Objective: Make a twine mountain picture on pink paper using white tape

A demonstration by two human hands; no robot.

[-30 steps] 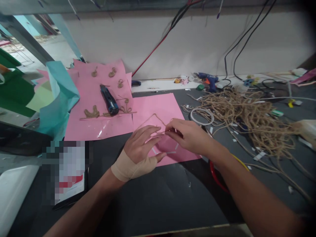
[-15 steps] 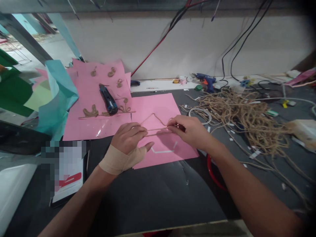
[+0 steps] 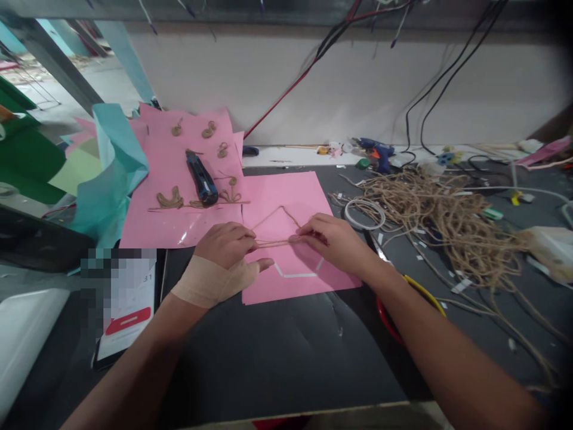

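Note:
A pink paper sheet (image 3: 286,197) lies on the dark table in front of me. A thin jute cord (image 3: 275,213) runs over it in a peaked outline, with a short doubled stretch pulled straight between my hands. My left hand (image 3: 226,248), bandaged at the wrist, pinches the left end of that stretch. My right hand (image 3: 331,239) pinches the right end, fingers closed. Strips of white tape (image 3: 295,275) lie on the paper just below the hands.
A blue utility knife (image 3: 202,178) and small jute shapes (image 3: 169,200) rest on a second pink sheet at the left. A large tangle of jute cord (image 3: 443,215) fills the right. A white tape ring (image 3: 366,213), a glue gun (image 3: 376,149) and cables sit behind.
My left hand went from spread fingers to a pinch on the cord and shifted left. The cord between the two hands is now drawn straight and taut.

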